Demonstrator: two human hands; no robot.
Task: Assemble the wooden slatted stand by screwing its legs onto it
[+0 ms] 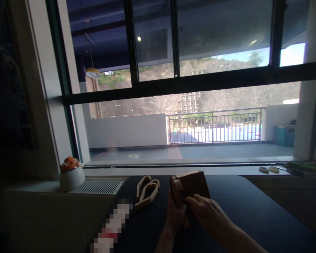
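A dark brown, box-like object with a paler, ridged top edge is held tilted above the dark table. My left hand is closed round its left side. A light wooden curved strip lies against that side, by my left thumb. My right hand is closed, its fingertips pinched at the box's lower front near the strip; what they grip is too dark to make out. Light wooden looped pieces lie on the table left of my hands.
A white pot with an orange top stands on a vented ledge at left. A pixelated strip lies at the table's left edge. Tape rolls and dark tools sit on the right windowsill, below a large window.
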